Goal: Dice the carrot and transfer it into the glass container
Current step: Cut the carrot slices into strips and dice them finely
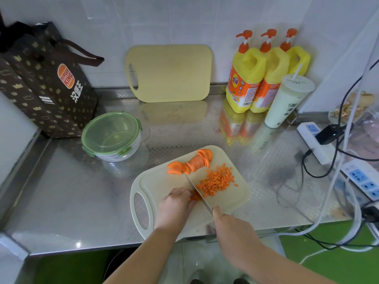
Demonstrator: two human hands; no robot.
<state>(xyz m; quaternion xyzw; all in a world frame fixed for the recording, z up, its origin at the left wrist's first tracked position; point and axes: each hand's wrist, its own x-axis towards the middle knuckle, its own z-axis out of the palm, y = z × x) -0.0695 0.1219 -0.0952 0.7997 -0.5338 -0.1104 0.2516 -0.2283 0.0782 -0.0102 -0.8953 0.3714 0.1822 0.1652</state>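
board (160, 181): lying angled near the counter's front edge, carrying all the carrot
container (117, 157): sitting up-left of board, well apart, green lid (110, 132) on, holding nothing; needing opening before transfer
right hand (231, 224): gripping knife (200, 193), handle hidden in the fist, blade running diagonally up-left
left hand (174, 208): curling fingers over carrot (194, 196), pinning it against the blade's left side
slices (194, 161): waiting fanned at board's far edge
dice (217, 182): piling right of blade, a few straying
cut: judging roughly half done; keeping fingertips tucked, tip down, feeding in small even steps, sweeping dice aside before crowding the blade
counter (71, 191): steel, glaring; board possibly sliding, so pressing straight down
wall (143, 21): white tile, spare board (170, 74) leaning on it
bag (47, 83): standing back-left
bottles (248, 78): three standing back-right, cup (285, 101) just beside
power strips (315, 140): lying right, cables trailing; keeping wet carrot away
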